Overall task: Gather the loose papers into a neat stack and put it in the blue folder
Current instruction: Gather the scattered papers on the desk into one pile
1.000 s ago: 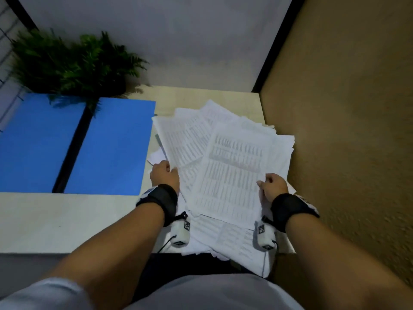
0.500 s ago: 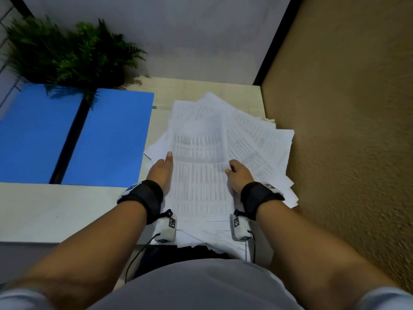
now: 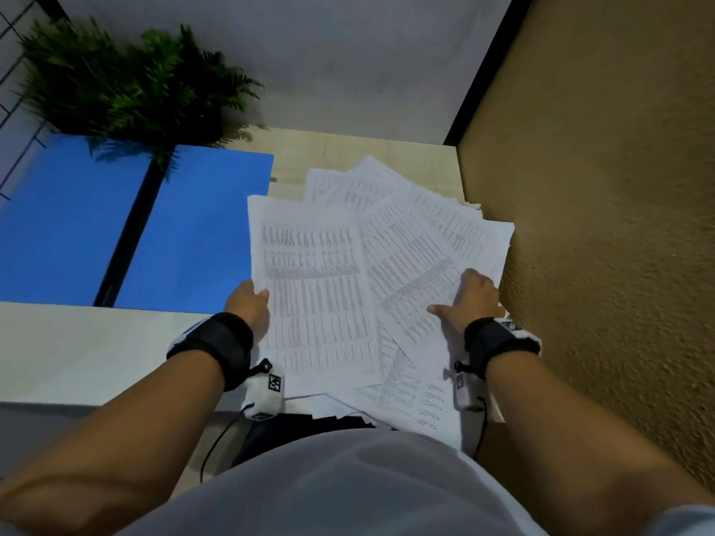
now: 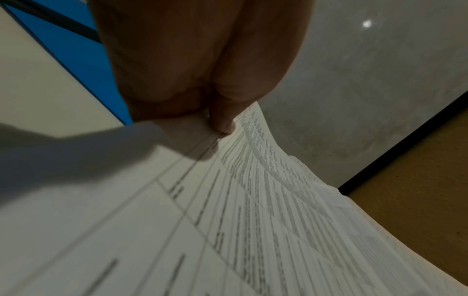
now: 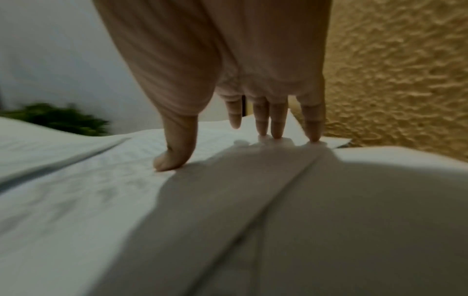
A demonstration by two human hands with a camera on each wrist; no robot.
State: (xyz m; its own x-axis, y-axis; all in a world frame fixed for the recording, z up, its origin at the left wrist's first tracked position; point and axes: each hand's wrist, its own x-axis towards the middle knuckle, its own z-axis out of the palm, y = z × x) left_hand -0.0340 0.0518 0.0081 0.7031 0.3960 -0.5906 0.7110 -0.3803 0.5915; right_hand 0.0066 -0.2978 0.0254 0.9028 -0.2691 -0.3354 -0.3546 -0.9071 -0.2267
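Several printed white papers lie fanned out on the right part of the pale table, some overhanging its front edge. The blue folder lies open and flat to their left, its black spine in the middle. My left hand pinches the left edge of the top sheet, thumb on top; the left wrist view shows the thumb of my left hand on the lifted edge of the papers, fingers hidden beneath. My right hand rests on the fanned sheets at the right. In the right wrist view my right hand presses its straight fingertips on the papers.
A green fern stands at the back left, overhanging the folder. A textured tan wall runs close along the right side of the papers. A grey wall closes the back. Bare tabletop lies at the front left.
My right hand has moved right, off the top sheet, onto the fanned sheets with fingers spread. The top sheet now lies further left, with my left hand pinching its left edge.
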